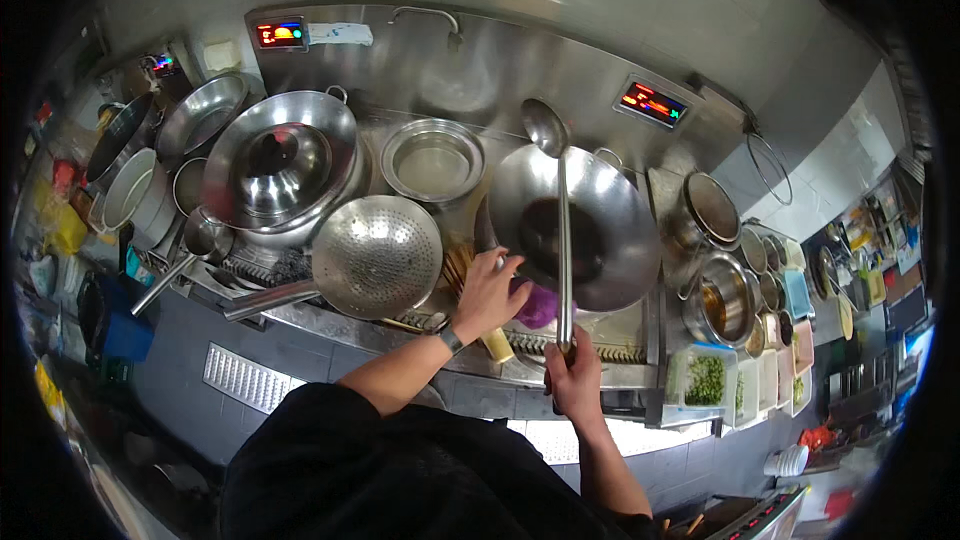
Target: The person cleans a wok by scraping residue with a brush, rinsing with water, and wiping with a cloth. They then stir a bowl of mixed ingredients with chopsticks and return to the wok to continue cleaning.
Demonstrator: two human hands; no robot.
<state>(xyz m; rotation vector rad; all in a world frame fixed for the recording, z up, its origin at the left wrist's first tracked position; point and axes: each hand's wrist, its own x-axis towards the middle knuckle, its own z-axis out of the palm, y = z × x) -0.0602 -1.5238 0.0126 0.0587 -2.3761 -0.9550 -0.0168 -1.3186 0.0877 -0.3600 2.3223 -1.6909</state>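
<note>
My right hand is closed around the handle of a long steel ladle. The ladle slants up across a steel wok, its bowl beyond the wok's far rim. Dark residue or liquid covers the wok's bottom. At the wok's near left rim is my left hand, thumb and fingers apart. A purple cloth lies beside its thumb, under the rim. What is beneath the left palm is hidden. Just below that wrist, a bamboo-like wok brush handle sticks out over the counter edge.
Left of my hands lies a perforated steel strainer, its handle pointing left. Behind it are a lidded pan and a pot of liquid. A faucet overhangs the range. Steel pots and a tub of chopped greens stand right.
</note>
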